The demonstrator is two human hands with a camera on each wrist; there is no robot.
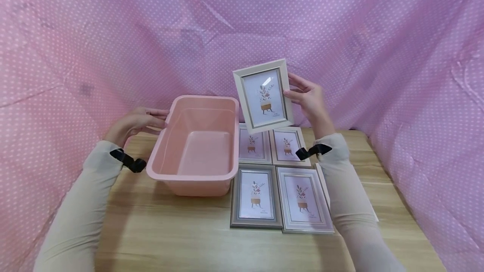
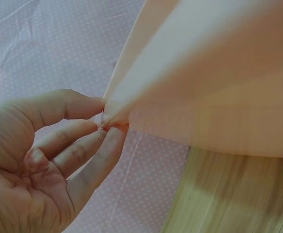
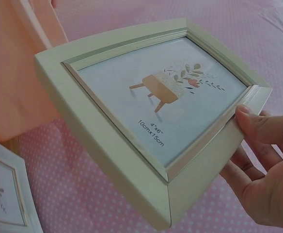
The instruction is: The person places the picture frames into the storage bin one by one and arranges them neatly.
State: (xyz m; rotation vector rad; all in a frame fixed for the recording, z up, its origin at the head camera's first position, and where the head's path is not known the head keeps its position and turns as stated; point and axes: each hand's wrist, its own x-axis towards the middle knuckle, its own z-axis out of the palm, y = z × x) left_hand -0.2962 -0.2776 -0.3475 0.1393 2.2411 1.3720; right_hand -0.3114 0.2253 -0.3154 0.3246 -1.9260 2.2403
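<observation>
Cream rectangular picture frame (image 1: 263, 96) lifted; grey and pale frames (image 1: 256, 198) lie on the wooden counter (image 1: 170, 230).
My right grip (image 1: 310, 98) pinches it, right of the pink plastic basin (image 1: 200, 187); my left grip (image 1: 133, 124) pinches the rim; none inside yet.

i see a cream photo frame (image 1: 264, 95) held up and tilted, its flower print facing me, near the right side of a rounded pink tub (image 1: 193, 177) whose open top faces up.
</observation>
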